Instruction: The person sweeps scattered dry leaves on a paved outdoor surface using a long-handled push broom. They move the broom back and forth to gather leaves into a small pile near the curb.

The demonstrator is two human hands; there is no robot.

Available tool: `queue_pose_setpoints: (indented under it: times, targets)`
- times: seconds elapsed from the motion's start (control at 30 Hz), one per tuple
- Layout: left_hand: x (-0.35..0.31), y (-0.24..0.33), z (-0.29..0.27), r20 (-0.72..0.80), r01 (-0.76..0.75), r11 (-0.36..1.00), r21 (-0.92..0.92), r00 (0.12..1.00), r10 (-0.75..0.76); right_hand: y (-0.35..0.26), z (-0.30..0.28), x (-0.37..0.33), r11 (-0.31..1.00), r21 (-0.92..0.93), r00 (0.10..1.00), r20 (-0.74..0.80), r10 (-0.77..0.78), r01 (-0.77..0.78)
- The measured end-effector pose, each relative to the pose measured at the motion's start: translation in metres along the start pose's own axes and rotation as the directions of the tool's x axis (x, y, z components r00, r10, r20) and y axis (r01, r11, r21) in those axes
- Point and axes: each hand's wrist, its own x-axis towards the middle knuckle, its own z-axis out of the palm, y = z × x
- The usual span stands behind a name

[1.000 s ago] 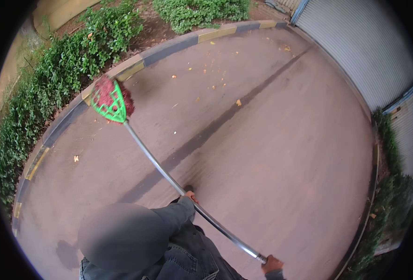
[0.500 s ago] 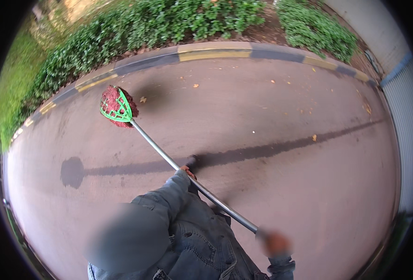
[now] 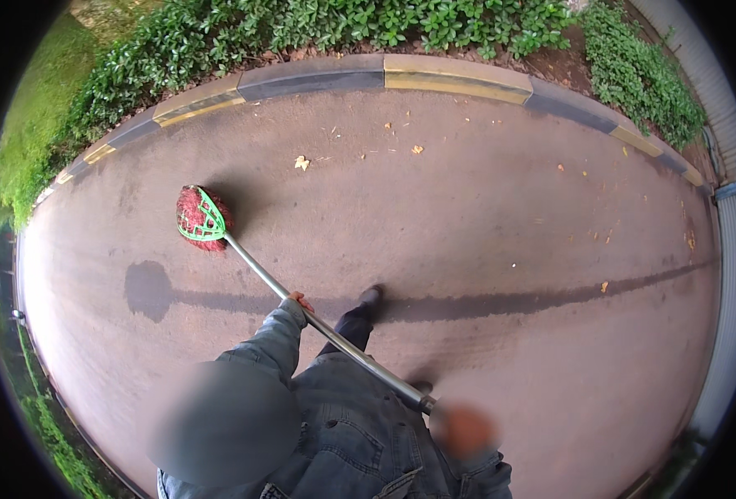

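A long-handled broom point(image 3: 353, 353) runs slantwise across the view. Its head point(image 3: 202, 219) has red bristles behind a green plastic openwork frame, and its handle is a bare metal tube. My left hand point(image 3: 301, 302) is closed round the middle of the handle. At the handle's near end is my right hand point(image 3: 465, 430), blurred but closed on the tube. The broom head is out ahead to the left, over the pavement, with a soft shadow beside it. Whether the bristles touch the ground I cannot tell.
Yellow leaves point(image 3: 302, 162) are scattered over the paved ground point(image 3: 468, 208). A dark wet streak point(image 3: 501, 307) crosses it, ending in a round patch point(image 3: 148, 287) on the left. Beyond lie a yellow-and-black kerb point(image 3: 314, 79) and green shrubs point(image 3: 343, 25). Corrugated metal sheeting point(image 3: 730, 266) stands at right.
The view has shifted, and kerb and leaves appear further right. The broom head sits lower in view, and both hands have moved left in view. One foot is now stretched forward.
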Motion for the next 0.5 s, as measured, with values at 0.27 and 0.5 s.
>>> queue_pose_setpoints:
  times: [0.27, 0.5]
  targets:
    - [0.039, -0.044, 0.084, 0.168, 0.092, 0.981, 0.170, 0.978, -0.121, -0.004, -0.025, -0.003, 0.966, -0.174, 0.977, -0.123, 0.172, -0.192]
    - [-0.106, -0.274, 0.107, 0.275, 0.304, 0.820, 0.485, 0.837, -0.473, -0.064, -0.043, -0.210, 0.451, -0.354, 0.446, 0.103, 0.889, -0.819]
